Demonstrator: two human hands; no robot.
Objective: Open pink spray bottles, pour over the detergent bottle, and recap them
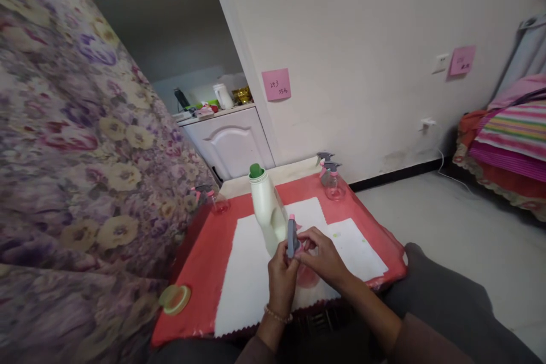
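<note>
My left hand [281, 276] grips the grey and pink trigger head of a small spray bottle [293, 239] above the front of the table. The fingers of my right hand [323, 257] are closed around the pink collar below that head. The bottle's clear body shows partly beneath my hands; the rest is hidden. Just behind my left hand stands a large pale green jug [265, 205] with a handle and a green top piece at its mouth. White cloth or paper sheets [243, 284] lie under the jug and my hands.
More clear spray bottles [335, 189] stand at the table's back right, and another spray bottle [219, 203] is at the left. A round yellowish container [174, 300] sits at the front left of the red tablecloth [200, 273]. A floral curtain [98, 182] hangs along the left side.
</note>
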